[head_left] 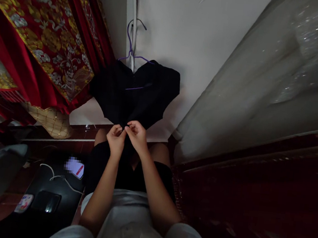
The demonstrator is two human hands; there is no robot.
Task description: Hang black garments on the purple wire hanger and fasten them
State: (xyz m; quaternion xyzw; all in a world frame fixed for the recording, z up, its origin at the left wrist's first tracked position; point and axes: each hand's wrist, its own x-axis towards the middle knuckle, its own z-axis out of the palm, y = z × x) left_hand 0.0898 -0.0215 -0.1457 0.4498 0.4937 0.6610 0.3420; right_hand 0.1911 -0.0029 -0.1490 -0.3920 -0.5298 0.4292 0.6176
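Note:
A black garment (134, 93) hangs on a purple hanger (132, 50) hooked on the white wall ahead of me. Both hands meet at the garment's lower middle edge. My left hand (115, 139) is closed, fingers pinching the black cloth. My right hand (137, 135) is closed too, its fingertips pinching the same spot, touching the left hand's fingers. What exactly sits between the fingertips is too small and dark to make out beyond the cloth.
Red and gold embroidered fabric (40, 27) hangs at the left. A dark bag (51, 194) with a white cable and a small card lies at lower left. A pale covered surface (265, 81) and dark red wooden furniture (252, 204) fill the right.

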